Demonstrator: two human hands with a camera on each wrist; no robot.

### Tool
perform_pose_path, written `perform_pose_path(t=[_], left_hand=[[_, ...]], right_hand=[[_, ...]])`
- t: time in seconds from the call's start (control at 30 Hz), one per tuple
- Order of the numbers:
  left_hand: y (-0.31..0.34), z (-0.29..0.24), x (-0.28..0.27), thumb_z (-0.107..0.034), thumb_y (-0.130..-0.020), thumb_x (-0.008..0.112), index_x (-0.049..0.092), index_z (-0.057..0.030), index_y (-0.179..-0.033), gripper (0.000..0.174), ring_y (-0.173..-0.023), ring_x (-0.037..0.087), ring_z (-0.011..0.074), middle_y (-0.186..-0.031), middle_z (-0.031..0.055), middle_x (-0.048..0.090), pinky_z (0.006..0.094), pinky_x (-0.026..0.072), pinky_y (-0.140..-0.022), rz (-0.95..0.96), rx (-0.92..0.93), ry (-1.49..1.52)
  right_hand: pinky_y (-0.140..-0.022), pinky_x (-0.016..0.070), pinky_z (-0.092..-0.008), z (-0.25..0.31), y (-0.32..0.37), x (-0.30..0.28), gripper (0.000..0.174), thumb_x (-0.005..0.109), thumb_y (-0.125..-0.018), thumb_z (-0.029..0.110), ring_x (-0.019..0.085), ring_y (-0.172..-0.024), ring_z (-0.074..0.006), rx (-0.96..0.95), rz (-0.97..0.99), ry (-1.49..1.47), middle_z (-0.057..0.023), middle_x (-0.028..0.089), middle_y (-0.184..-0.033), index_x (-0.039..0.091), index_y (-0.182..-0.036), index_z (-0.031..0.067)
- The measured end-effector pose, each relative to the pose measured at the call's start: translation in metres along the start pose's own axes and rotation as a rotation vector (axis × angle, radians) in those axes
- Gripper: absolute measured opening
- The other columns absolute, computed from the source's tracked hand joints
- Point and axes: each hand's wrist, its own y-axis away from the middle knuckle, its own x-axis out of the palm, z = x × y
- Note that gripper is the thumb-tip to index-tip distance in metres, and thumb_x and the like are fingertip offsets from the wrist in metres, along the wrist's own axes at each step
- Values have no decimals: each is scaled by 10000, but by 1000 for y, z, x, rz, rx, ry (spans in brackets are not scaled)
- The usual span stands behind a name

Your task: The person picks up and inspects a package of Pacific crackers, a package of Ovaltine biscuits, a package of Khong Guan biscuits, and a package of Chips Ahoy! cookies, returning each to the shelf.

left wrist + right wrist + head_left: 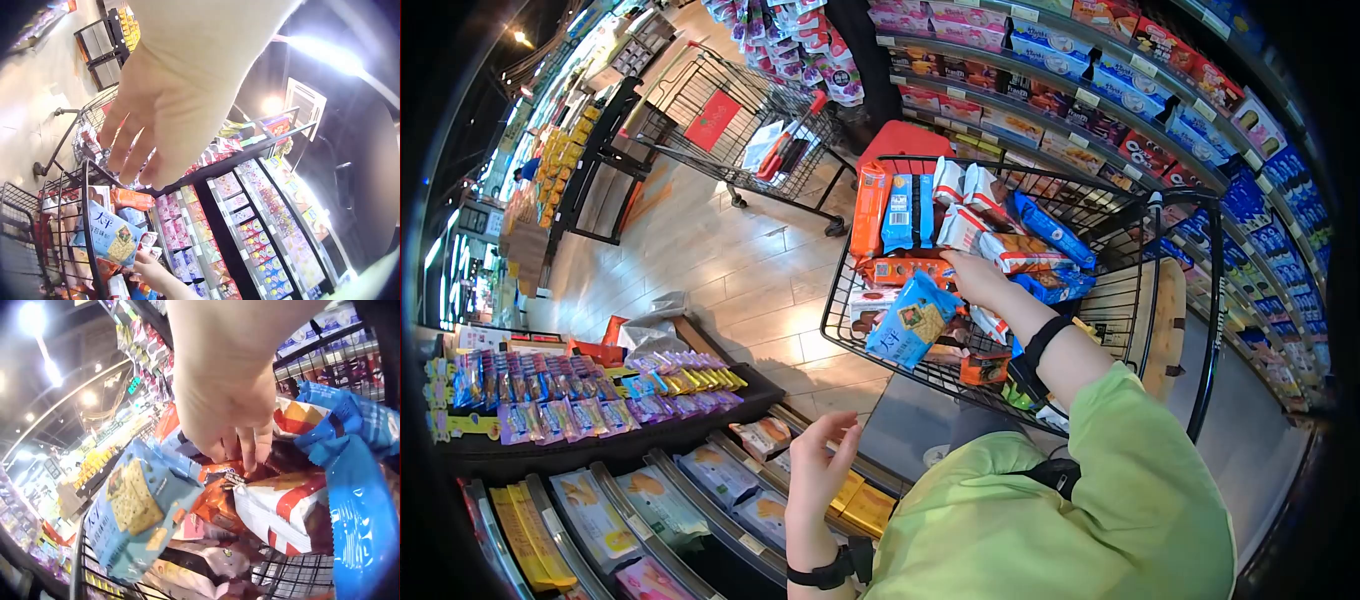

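My right hand (978,280) reaches into a wire shopping cart (832,318) full of snack packets. Its fingers curl down over the end of an orange packet (220,499); the thumb is hidden in the right wrist view. Close beside the hand, a light blue cracker bag (915,320) leans tilted on top of the pile. White-and-red packets (281,509) and blue packets (362,512) lie around the fingers. My left hand (825,465) hangs in the air left of my body, fingers loosely bent, holding nothing. In the left wrist view that hand (162,106) is above the cart.
A second cart (730,130) stands on the tiled floor (770,260) ahead. Tall shelves of boxed snacks (1060,90) run along the right. At the lower left are a candy display (570,395) and low bins of packaged goods (660,500).
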Motion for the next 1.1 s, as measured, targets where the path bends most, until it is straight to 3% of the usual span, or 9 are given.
perform_pose_path(t=[0.13, 0.33, 0.57, 0.67, 0.73, 0.77, 0.87, 1.0, 1.1], left_hand=[[-8, -8, 0, -88, -879, 661, 662, -18, -1058, 192, -821, 638, 82, -906, 48, 700, 211, 498, -560, 17, 1, -25], [-8, 0, 1, -85, -861, 663, 650, -7, -1058, 212, -744, 642, 117, -886, 76, 694, 263, 516, -588, -19, 53, -10], [-13, 13, 7, -100, -872, 662, 655, -9, -1055, 205, -764, 651, 129, -885, 85, 693, 267, 517, -620, -6, 12, 38], [-27, 27, 21, -148, -902, 651, 649, -34, -1105, 233, -831, 655, 151, -944, 88, 695, 259, 513, -695, 26, -118, 319], [-43, 27, 28, -276, -953, 595, 546, -81, -1272, 378, -946, 640, 174, -1138, 109, 643, 276, 521, -750, 87, -255, 597], [-49, 13, 28, -276, -953, 595, 546, -81, -1272, 378, -946, 640, 174, -1138, 109, 643, 276, 521, -750, 91, -248, 599], [-63, -18, 27, -406, -951, 548, 387, -135, -1389, 540, -1104, 587, 270, -1318, 135, 518, 402, 552, -842, 172, -440, 1107], [-62, -25, 25, -225, -947, 565, 442, -91, -1304, 401, -1062, 619, 246, -1219, 121, 587, 391, 580, -810, 126, -365, 1107], [-48, -16, 14, -141, -937, 565, 453, -74, -1270, 358, -1017, 643, 235, -1167, 121, 609, 371, 589, -787, 103, -308, 1105]], right_hand=[[-889, 479, -460, 7, -17, 8, 392, 489, -877, 88, 589, -1083, -347, 24, 16, 101, -184, 584, -1207, 513, -1269, 77], [-784, 500, -460, 10, -34, 11, 175, 648, -778, 157, 640, -932, -351, 32, 15, 66, -172, 671, -922, 661, -921, 57], [-772, 488, -451, 18, -7, -24, 136, 692, -767, 158, 625, -910, -343, -33, 4, 77, -142, 651, -917, 642, -824, 45], [-741, 482, -454, 39, 24, -68, 107, 677, -755, 128, 617, -871, -343, -87, -34, 61, -136, 637, -890, 622, -795, 47], [-732, 483, -448, 58, 49, -95, 93, 666, -753, 117, 616, -867, -341, -133, -53, 69, -135, 632, -883, 621, -799, 50], [-726, 487, -445, 70, 63, -106, 83, 652, -758, 110, 614, -861, -341, -211, -56, 62, -133, 622, -879, 618, -808, 53], [-690, 505, -452, 102, 104, -119, 104, 611, -779, 100, 612, -832, -339, -430, -23, 68, -123, 576, -893, 606, -878, 68], [-681, 497, -449, 115, 136, -105, 78, 606, -801, 96, 613, -827, -325, -537, 66, 173, -104, 578, -892, 603, -873, 66], [-712, 493, -429, 116, 144, -103, 89, 613, -820, 119, 610, -829, -313, -594, -20, -80, -90, 582, -891, 610, -883, 55]])
